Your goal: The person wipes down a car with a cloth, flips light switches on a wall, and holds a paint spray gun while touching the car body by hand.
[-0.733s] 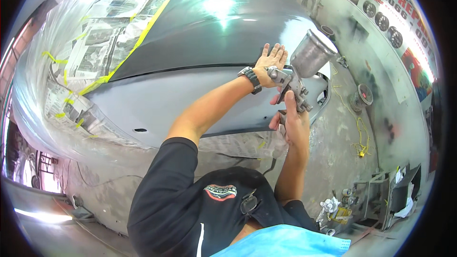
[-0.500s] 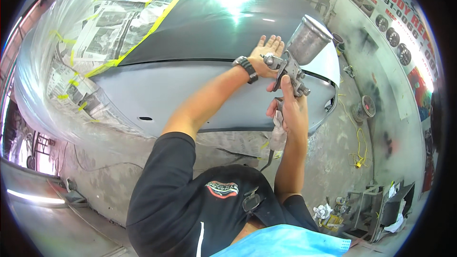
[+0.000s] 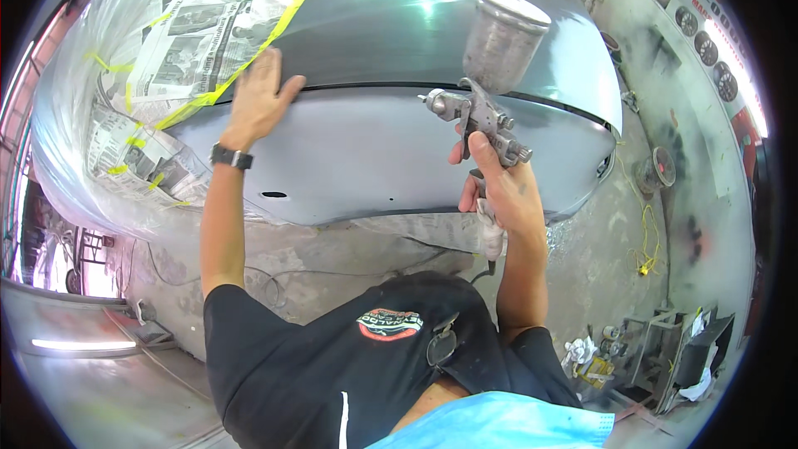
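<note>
1. The right hand (image 3: 507, 191) grips the spray gun (image 3: 482, 120), fingers (image 3: 467, 195) wrapped tight round its handle, near the car panel (image 3: 374, 166).
2. Its long axis runs upright, handle to metal cup (image 3: 501, 37); the nozzle points left, along the panel.
3. The left hand (image 3: 256, 100) lies flat, fingers spread, on the panel's far left by the yellow tape (image 3: 274, 33) and newspaper masking (image 3: 208, 25).
4. Risk, as I judge it: spraying leftward could coat that hand, or leave a touch mark in wet paint.
</note>
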Tool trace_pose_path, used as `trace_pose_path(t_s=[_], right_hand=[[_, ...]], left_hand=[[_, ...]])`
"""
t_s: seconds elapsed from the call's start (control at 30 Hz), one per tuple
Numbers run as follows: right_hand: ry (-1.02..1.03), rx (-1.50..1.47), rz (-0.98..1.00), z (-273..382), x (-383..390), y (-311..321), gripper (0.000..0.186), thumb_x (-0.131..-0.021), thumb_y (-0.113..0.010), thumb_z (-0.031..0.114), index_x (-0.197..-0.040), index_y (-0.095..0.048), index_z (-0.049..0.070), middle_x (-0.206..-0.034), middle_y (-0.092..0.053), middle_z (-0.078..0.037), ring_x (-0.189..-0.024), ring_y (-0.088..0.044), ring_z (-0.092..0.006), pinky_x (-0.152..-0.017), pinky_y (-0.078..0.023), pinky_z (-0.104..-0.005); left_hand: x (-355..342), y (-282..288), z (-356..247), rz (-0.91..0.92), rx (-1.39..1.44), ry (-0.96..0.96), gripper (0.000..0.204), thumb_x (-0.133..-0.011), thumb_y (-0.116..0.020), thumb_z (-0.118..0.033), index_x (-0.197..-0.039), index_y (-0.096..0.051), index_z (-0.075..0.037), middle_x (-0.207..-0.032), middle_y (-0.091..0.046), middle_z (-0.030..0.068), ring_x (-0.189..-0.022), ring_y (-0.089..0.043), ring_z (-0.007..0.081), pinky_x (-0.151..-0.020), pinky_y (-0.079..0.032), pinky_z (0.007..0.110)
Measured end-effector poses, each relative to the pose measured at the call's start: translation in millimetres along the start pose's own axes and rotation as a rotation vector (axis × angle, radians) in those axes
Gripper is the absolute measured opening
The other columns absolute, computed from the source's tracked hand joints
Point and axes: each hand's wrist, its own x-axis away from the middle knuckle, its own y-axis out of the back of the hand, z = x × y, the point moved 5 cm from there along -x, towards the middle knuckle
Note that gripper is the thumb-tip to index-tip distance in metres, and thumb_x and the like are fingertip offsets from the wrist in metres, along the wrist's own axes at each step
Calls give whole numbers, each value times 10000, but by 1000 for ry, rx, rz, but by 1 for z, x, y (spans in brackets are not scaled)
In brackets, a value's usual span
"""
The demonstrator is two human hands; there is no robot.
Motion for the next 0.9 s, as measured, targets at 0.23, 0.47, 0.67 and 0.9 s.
trace_pose_path(t_s=[0.23,0.47,0.67,0.9], right_hand=[[-4,40,49,-2,-14,-19,441,-1055,-576,382,-1267,-598,-5,-950,-647,-106,-465,-556,-155,-405,-428,-266],[85,-53,-29,6,-6,-16,434,-1061,-569,373,-1260,-609,-11,-955,-667,-118,-465,-561,-154,-406,-421,-271],[38,-46,-92,10,-1,-12,380,-1048,-586,342,-1210,-626,0,-954,-657,-96,-481,-562,-153,-427,-408,-276],[18,12,-59,1,-10,-30,409,-1077,-536,334,-1275,-612,-16,-937,-669,-114,-447,-547,-141,-389,-384,-253]], left_hand=[[-13,-13,-34,-104,-107,331,1090,-955,-377,-783,-1568,-251,110,-1640,-222,338,-1558,-155,443,-1240,-94,592],[-51,-31,-232,-136,78,-250,1004,-944,-468,-670,-1530,-315,130,-1615,-195,399,-1530,-129,544,-1230,-69,644],[-44,-38,-249,-146,262,-615,854,-953,-536,-572,-1541,-376,26,-1627,-320,271,-1533,-262,420,-1248,-170,580],[31,1,-20,-193,-45,-114,791,-1038,-487,-540,-1603,-292,-22,-1668,-287,192,-1552,-247,352,-1248,-168,551]])
